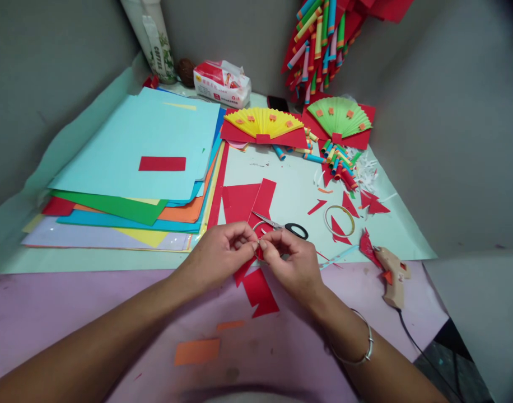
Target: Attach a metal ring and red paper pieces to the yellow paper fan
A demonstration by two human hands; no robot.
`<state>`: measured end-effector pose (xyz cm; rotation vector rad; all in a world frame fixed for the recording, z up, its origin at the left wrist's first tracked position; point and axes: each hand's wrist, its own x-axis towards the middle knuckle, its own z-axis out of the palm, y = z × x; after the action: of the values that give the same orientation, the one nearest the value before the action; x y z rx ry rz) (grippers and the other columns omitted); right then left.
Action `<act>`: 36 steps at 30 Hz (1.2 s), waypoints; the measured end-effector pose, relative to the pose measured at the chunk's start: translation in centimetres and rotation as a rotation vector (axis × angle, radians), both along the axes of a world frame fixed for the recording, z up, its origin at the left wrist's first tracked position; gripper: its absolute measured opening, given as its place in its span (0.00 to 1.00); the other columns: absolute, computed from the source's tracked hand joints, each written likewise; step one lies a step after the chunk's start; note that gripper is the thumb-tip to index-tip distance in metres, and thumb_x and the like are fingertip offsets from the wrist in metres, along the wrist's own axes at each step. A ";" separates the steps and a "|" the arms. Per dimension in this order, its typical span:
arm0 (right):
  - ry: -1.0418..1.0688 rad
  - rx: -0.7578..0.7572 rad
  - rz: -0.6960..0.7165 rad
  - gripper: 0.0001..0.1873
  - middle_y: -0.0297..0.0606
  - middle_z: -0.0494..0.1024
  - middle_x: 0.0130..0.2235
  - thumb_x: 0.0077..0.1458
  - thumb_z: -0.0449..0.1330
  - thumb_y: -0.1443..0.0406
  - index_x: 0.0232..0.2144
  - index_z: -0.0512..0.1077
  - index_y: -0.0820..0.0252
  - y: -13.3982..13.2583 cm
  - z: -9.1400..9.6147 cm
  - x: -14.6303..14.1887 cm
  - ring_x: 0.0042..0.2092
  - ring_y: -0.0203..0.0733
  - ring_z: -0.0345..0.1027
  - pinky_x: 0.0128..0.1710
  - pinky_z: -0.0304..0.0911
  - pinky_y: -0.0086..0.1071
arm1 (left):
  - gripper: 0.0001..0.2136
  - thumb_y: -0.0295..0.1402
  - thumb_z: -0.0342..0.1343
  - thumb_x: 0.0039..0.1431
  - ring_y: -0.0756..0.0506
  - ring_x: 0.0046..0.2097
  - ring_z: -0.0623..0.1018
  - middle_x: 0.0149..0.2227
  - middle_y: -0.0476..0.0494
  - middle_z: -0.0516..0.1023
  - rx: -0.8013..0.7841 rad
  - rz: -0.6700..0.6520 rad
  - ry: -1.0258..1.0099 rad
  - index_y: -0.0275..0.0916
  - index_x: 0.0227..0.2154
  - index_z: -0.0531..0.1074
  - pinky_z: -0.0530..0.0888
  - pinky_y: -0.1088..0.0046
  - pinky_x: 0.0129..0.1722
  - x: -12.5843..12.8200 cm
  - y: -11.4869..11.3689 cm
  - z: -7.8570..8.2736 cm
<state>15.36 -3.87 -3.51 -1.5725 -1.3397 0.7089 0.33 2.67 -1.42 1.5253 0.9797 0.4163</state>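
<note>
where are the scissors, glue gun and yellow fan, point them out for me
Scissors (276, 225): head view, on the blades near the black handle
Glue gun (394, 274): head view, on its beige body
Yellow fan (262, 123): head view, mid-pleats

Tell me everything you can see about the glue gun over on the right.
The glue gun is beige and plastic-looking, with an orange trigger and a black cord leaving its handle. It lies on its side across the pale sheet's edge and the purple cover, nozzle pointing away and leftward. A red scrap sits at the nozzle; contact is unclear. The right hand isn't touching it.
</note>
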 end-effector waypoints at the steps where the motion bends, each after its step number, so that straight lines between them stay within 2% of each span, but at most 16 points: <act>1: -0.002 0.002 0.006 0.04 0.33 0.79 0.25 0.52 0.58 0.68 0.27 0.73 0.58 0.0 0.0 0.0 0.26 0.35 0.73 0.28 0.69 0.26 | 0.07 0.36 0.55 0.54 0.51 0.25 0.65 0.22 0.55 0.66 0.003 0.004 0.001 0.38 0.26 0.70 0.60 0.77 0.25 0.0 0.0 0.0; 4: -0.023 0.021 0.019 0.05 0.33 0.79 0.26 0.52 0.58 0.69 0.28 0.74 0.59 0.0 -0.1 0.1 0.27 0.34 0.73 0.28 0.69 0.26 | 0.07 0.36 0.56 0.53 0.51 0.25 0.65 0.21 0.55 0.66 0.000 0.015 0.016 0.38 0.25 0.70 0.60 0.77 0.25 0.1 0.1 0.1; 10: -0.127 0.097 0.024 0.05 0.32 0.79 0.27 0.53 0.58 0.69 0.29 0.74 0.58 0.0 -0.3 0.2 0.26 0.34 0.72 0.29 0.69 0.25 | 0.08 0.37 0.55 0.56 0.49 0.29 0.70 0.25 0.51 0.72 -0.075 -0.008 -0.024 0.37 0.28 0.72 0.65 0.74 0.30 -0.2 0.2 0.0; 18: -0.277 0.207 0.057 0.06 0.34 0.79 0.28 0.57 0.57 0.66 0.31 0.74 0.57 -0.1 -0.9 0.4 0.28 0.35 0.72 0.30 0.68 0.27 | 0.07 0.35 0.56 0.54 0.50 0.26 0.71 0.25 0.49 0.75 -0.215 0.004 -0.104 0.37 0.26 0.72 0.69 0.74 0.29 -0.1 0.5 0.2; 23: -0.332 0.229 0.061 0.06 0.34 0.78 0.28 0.57 0.56 0.67 0.31 0.73 0.57 -0.1 -0.9 0.5 0.28 0.35 0.71 0.31 0.67 0.28 | 0.06 0.33 0.56 0.52 0.51 0.25 0.70 0.24 0.49 0.74 -0.258 0.014 -0.125 0.37 0.25 0.72 0.67 0.75 0.26 -0.1 0.6 0.2; 30: -0.305 0.248 0.072 0.06 0.34 0.77 0.27 0.58 0.57 0.67 0.31 0.73 0.58 -0.1 -0.8 0.5 0.28 0.35 0.70 0.30 0.66 0.27 | 0.06 0.33 0.56 0.53 0.51 0.25 0.71 0.26 0.47 0.76 -0.324 -0.030 -0.153 0.36 0.26 0.73 0.64 0.75 0.24 -0.3 0.9 -0.1; 36: -0.312 0.265 0.079 0.05 0.34 0.78 0.28 0.57 0.57 0.68 0.31 0.74 0.58 -0.1 -0.9 0.5 0.29 0.35 0.70 0.31 0.66 0.28 | 0.06 0.33 0.57 0.52 0.52 0.25 0.70 0.26 0.47 0.76 -0.369 -0.014 -0.168 0.36 0.25 0.73 0.63 0.76 0.22 -0.3 0.9 -0.3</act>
<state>15.84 -3.98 -4.38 -1.4606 -1.6572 0.3206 0.07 3.55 -1.69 1.1447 0.8592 0.3271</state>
